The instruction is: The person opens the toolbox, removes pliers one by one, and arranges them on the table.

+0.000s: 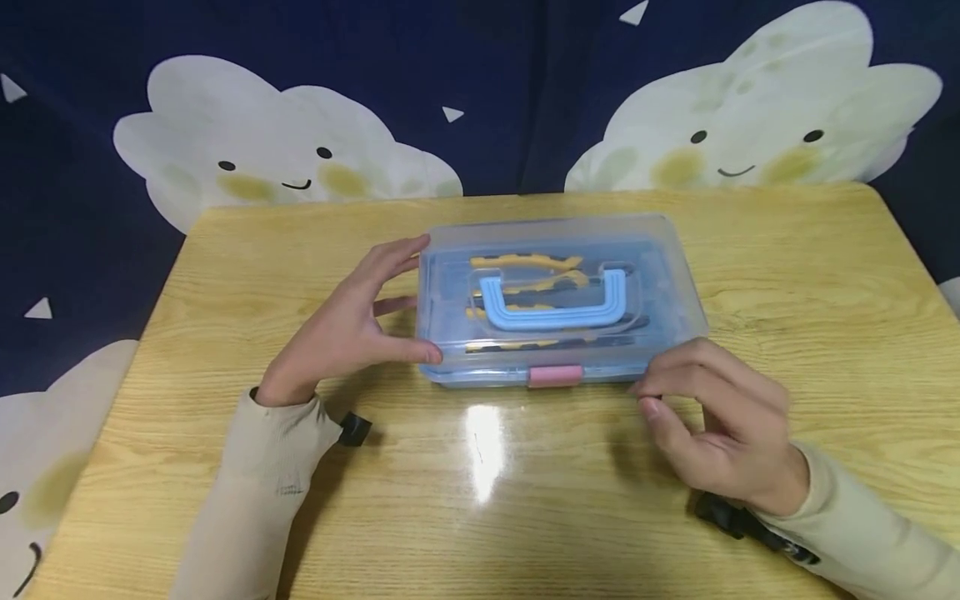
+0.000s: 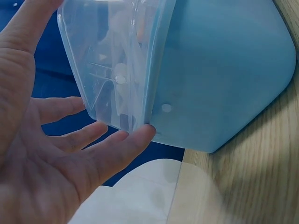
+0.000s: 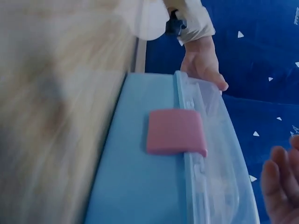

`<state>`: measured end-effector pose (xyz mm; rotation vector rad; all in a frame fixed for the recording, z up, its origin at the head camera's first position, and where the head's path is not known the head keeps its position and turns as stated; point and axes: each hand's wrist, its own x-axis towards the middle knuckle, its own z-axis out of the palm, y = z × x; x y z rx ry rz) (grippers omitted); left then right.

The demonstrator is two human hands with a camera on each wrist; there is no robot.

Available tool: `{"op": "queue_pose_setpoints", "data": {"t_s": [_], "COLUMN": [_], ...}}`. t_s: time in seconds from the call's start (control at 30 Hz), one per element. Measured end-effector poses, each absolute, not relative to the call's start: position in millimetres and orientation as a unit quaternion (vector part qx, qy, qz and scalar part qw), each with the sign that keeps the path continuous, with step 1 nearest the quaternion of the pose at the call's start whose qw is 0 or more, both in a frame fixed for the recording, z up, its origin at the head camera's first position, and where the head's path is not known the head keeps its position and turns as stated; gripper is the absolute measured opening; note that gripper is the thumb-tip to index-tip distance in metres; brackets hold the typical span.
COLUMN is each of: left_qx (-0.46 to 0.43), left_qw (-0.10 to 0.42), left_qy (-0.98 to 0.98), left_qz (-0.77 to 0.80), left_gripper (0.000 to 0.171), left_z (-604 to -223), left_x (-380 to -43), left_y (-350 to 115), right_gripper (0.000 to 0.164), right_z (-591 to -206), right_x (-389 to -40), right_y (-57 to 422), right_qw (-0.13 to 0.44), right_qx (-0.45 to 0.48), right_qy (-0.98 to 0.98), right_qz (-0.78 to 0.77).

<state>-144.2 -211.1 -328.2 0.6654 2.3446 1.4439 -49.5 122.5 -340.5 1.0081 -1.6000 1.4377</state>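
Note:
A pale blue storage box (image 1: 442, 375) with a clear lid stands on the table. Its lid carries a blue handle (image 1: 555, 318) lying flat, and a pink latch (image 3: 175, 131) lies across the front seam. Several yellow-and-black tools (image 1: 525, 261) show through the lid. My left hand (image 1: 341, 325) holds the box's left end, thumb at the front corner and fingers at the back. In the left wrist view, those fingers (image 2: 135, 142) touch the lid and its rim. By the front right corner is my right hand (image 1: 723, 417), its fingers loosely bent and holding nothing.
The box rests on a wooden table (image 1: 480, 542) near its far edge. Behind hangs a dark blue cloth (image 1: 517, 83) with white smiling clouds. Black straps circle both wrists, the right strap (image 1: 750, 525) close above the tabletop.

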Motion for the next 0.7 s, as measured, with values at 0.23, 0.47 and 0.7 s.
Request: {"op": "queue_pose_setpoints", "data": {"t_s": [0.23, 0.47, 0.7], "left_qx": [0.239, 0.234, 0.238], "left_qw": [0.153, 0.153, 0.155], "left_qy": [0.816, 0.816, 0.815], "left_qz": [0.503, 0.506, 0.505], "left_gripper": [0.114, 0.115, 0.114], "left_z": [-330, -329, -331], "left_x": [-146, -146, -147], "left_y": [-212, -211, -211], "right_gripper": [0.006, 0.038, 0.019], "right_z": [-356, -367, -379], "right_x": [-41, -33, -35], "right_y": [133, 130, 126], "right_qw": [0.199, 0.016, -0.151], "right_qx": [0.381, 0.338, 0.301], "right_qy": [-0.735, -0.809, -0.794], "right_qz": [0.525, 0.481, 0.506]}}
